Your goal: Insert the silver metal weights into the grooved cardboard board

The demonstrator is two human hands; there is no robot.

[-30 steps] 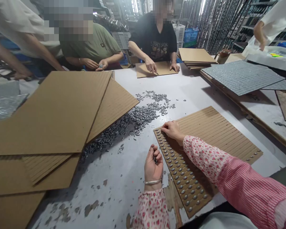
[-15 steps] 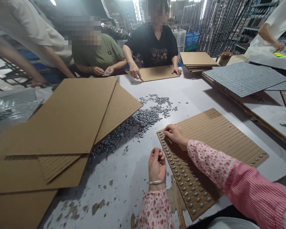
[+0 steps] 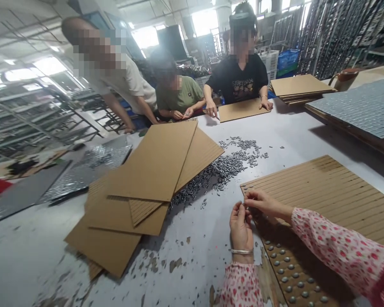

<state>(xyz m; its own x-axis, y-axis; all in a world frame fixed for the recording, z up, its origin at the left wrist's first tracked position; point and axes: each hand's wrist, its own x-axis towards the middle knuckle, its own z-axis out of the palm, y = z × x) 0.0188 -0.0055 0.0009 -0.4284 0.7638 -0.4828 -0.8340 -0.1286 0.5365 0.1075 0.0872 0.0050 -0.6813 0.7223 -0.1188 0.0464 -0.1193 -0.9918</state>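
Note:
My left hand, with a bangle at its wrist, is curled up beside the left edge of a ridged brown cardboard sheet. Small grey spindle-shaped pieces are in its closed fingers, mostly hidden. My right hand reaches across the sheet, its thumb and fingers pinched together at the left fingertips; whatever lies in that pinch is too small to make out. Rows of grey oval pieces rest in the grooves along the sheet's near left side, partly covered by my right forearm.
Left of my hands is a heap of loose grey pieces, beside stacked cardboard sheets. Silvery ridged sheets lie at the right. Across the white table, one person holds a cardboard sheet, another handles small pieces, and a third leans in.
My right hand has come from the sheet's upper left corner to my left fingertips. The view has swung left and up, showing more of the room and the leaning person.

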